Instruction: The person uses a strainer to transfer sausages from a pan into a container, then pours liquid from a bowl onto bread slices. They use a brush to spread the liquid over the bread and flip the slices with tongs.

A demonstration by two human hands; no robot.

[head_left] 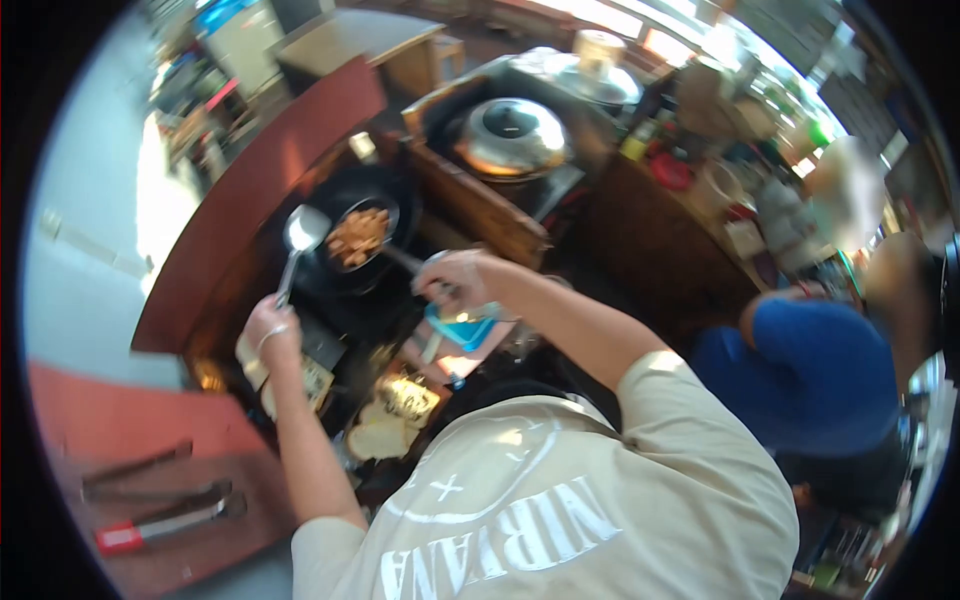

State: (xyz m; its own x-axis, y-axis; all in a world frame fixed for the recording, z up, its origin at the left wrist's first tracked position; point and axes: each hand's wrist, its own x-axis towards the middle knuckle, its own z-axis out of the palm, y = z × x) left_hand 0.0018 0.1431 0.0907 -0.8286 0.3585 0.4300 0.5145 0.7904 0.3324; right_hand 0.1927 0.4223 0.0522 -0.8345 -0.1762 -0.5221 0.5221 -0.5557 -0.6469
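My left hand (270,328) is closed around the handle of a metal ladle (305,228), whose shiny bowl points up over the left side of a black wok (325,275). Closed and slightly blurred, my right hand (450,280) grips the handle of a round scoop. Brown food pieces (360,236) fill this scoop, which is over the wok to the right of the ladle. Just below my right hand is a bright blue container (462,326). Bread slices (382,432) lie between my forearms, close to my shirt.
A curved red panel (250,190) borders the wok on the far left. Tongs (165,520) lie on a red surface (75,430) at lower left. Beyond the wok stands a lidded pot (515,138). A person in blue (810,370) is at my right, beside a cluttered counter.
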